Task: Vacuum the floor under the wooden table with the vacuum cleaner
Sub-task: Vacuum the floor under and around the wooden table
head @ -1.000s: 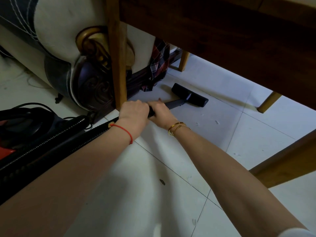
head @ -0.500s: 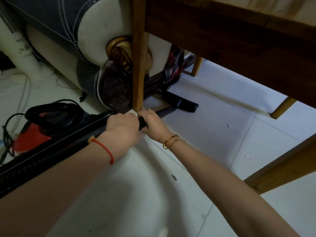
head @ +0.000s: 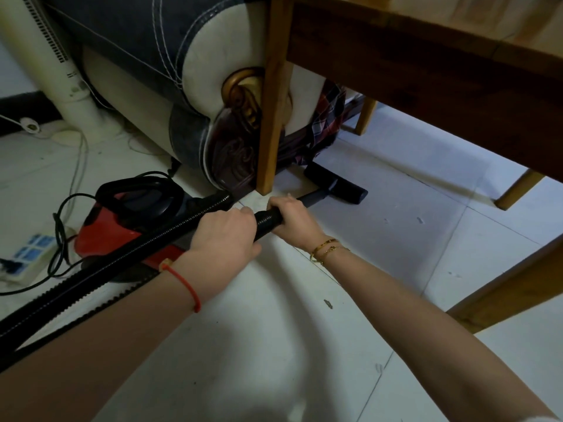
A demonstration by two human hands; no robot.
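**Hose gripped, nozzle under table**

The black hose [head: 268,219] is gripped by both hands: the left hand [head: 224,236] nearer, the right hand [head: 294,219] just ahead. Beyond them, the nozzle [head: 336,187] is laid flat on the tiled floor [head: 411,239] under the table [head: 426,65], beside its leg [head: 272,117]. The red vacuum [head: 128,226] is set to the left.

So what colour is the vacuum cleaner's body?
Red with a black top, seen in the head view.

The pale tiled floor [head: 396,245] bears the black vacuum head [head: 338,185]; the red vacuum body [head: 122,226]; a power strip [head: 29,254]; perhaps a fan base [head: 76,126].
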